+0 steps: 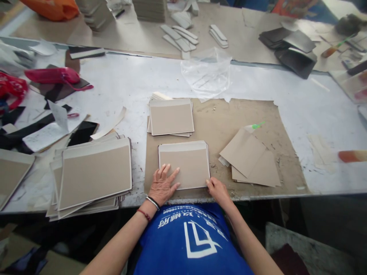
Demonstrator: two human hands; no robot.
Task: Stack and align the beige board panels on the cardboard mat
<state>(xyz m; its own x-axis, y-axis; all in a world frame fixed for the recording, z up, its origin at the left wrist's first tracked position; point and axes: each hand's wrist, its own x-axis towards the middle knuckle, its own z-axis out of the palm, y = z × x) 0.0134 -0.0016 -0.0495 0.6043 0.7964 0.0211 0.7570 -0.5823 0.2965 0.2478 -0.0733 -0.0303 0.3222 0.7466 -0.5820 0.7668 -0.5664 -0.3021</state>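
Observation:
A tan card panel with a pale border [185, 162] lies on a brown cardboard mat [218, 122] at the table's near edge. My left hand [162, 185] rests flat on the panel's lower left corner, fingers spread. My right hand [216, 189] touches its lower right corner with fingers curled at the edge. Behind it sits a small stack of the same panels [171, 116]. Loose tan paper sheets [249, 158] lie to the right of my right hand.
A big stack of larger panels [91, 173] overhangs the near edge at left. Black sheets, red bags [51, 75] and paper scraps crowd the far left. A clear plastic bag [206, 70] lies behind the mat. Dark sheets [292, 49] lie far right.

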